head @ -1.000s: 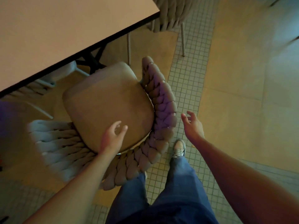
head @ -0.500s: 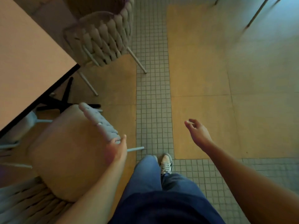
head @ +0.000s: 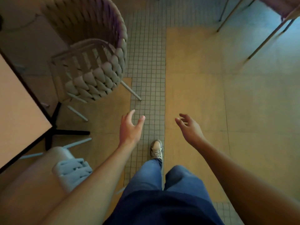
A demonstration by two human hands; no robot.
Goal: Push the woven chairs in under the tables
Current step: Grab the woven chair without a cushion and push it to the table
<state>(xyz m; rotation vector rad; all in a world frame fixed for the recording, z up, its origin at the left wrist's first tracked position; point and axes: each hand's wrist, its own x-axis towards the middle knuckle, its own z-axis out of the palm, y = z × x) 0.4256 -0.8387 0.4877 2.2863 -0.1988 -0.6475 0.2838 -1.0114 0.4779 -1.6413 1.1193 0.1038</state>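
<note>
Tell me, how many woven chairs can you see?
2. One woven chair stands ahead on the left beside the table; another is at bottom left, partly cut off. More may be hidden.

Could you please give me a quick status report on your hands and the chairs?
Left hand and right hand open, empty. Near chair by the table; next woven chair ahead, untouched. Tiled aisle clear.

The left hand (head: 129, 127) has let go of the near woven chair (head: 71, 169), now hovering empty, fingers spread
</note>
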